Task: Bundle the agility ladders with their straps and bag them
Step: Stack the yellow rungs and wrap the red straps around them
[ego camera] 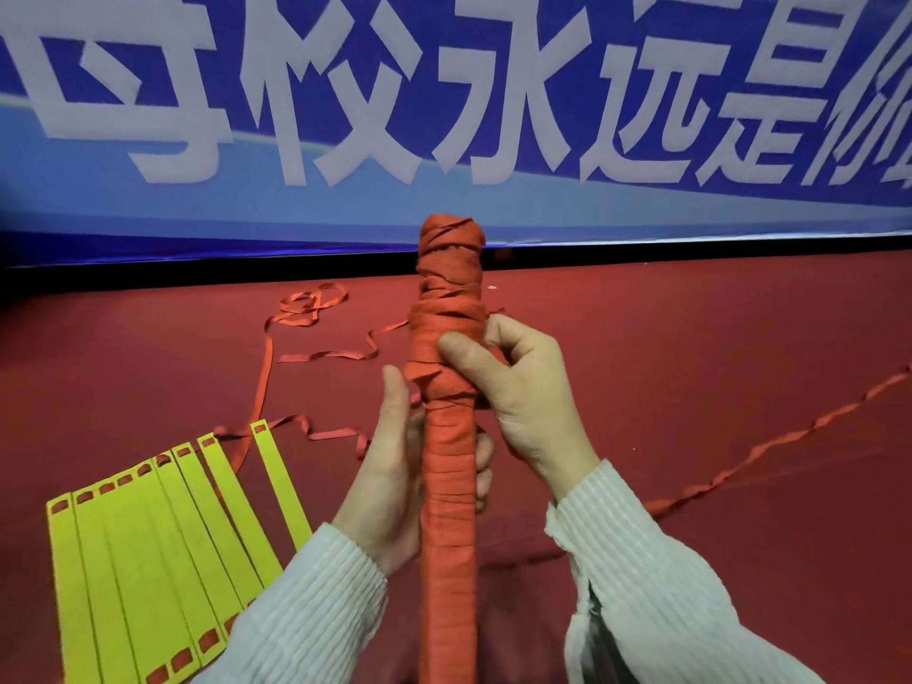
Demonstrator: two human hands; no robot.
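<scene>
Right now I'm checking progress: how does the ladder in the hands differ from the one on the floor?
The held ladder is a tight upright bundle, its rungs hidden under wound red strap; the floor ladder lies flat, its yellow rungs fanned out and bare. Both hands, left and right, grip the held one; nothing touches the other. Both have red straps.

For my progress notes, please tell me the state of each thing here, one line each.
wrapped bundle: upright, wound in red strap, held by both hands
left hand: grips the bundle low
right hand: fingers curled round the bundle
yellow ladder: flat on the floor, unbundled
loose strap: trailing, unwound
</scene>
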